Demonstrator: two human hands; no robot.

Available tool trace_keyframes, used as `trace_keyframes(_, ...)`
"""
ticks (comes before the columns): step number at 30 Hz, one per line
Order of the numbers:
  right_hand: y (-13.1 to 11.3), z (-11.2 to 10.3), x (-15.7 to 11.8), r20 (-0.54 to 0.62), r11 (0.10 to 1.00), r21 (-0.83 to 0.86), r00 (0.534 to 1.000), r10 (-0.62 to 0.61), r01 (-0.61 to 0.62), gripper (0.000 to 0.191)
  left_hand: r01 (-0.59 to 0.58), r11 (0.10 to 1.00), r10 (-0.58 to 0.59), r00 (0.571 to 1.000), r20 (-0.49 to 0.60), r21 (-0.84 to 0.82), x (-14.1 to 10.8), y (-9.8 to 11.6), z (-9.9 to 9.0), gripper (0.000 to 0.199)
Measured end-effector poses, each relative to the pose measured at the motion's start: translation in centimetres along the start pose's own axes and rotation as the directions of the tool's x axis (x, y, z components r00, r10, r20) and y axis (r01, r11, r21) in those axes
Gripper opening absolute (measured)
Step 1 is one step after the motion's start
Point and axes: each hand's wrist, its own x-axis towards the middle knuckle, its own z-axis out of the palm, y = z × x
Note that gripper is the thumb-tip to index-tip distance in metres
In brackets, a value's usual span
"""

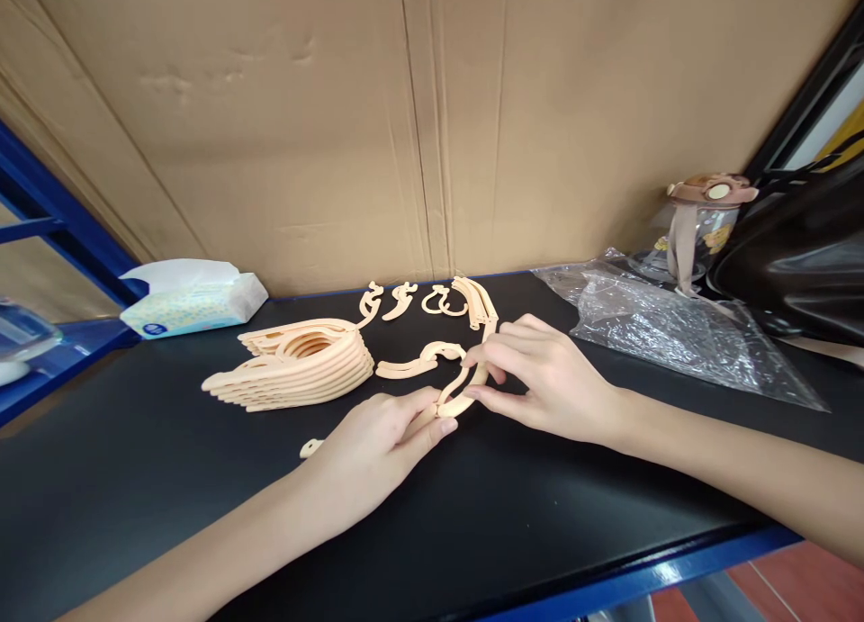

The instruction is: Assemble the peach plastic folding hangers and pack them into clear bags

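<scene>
Both hands hold a peach plastic hanger piece [472, 390] low over the black table. My left hand [384, 433] is closed on its lower left end; a flat tip sticks out beyond the wrist side. My right hand [540, 379] pinches the curved part from the right with thumb and fingers. Just behind the hands lie a curved hook and flat arm pieces [407, 368]. A stack of peach hanger parts [303, 370] is at the left. Small hooks [444, 301] and a bundle of arm pieces [475, 301] lie near the back edge.
A tissue pack [195, 300] is at the back left, beside a blue metal frame [40, 229]. Crumpled clear plastic bags [661, 320], a lidded bottle [706, 230] and a black bag [803, 244] occupy the right. Brown cardboard [337, 127] stands behind the black table [472, 532].
</scene>
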Motion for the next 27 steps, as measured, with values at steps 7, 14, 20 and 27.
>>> trace_keyframes(7,0.09,0.33,-0.08,0.037,0.998,0.048,0.999,0.04,-0.041,0.022,-0.016,0.999,0.017,1.0,-0.018,0.045,-0.06,-0.12,0.23,0.037)
trace_keyframes(14,-0.12,0.0,0.19,0.147,0.993,0.068,0.985,0.089,-0.099,0.024,-0.049,0.994,0.051,0.998,-0.021,0.098,-0.11,0.02,0.36,0.032)
trace_keyframes(20,-0.32,0.08,0.17,0.182,0.968,0.164,0.97,0.161,-0.191,0.024,-0.07,0.988,0.072,0.997,-0.013,0.139,-0.3,0.34,0.35,0.027)
trace_keyframes(27,0.41,0.27,0.21,0.176,0.926,0.055,0.917,0.359,-0.374,0.012,-0.093,0.995,0.091,0.994,0.067,0.035,-0.23,0.69,-0.07,0.014)
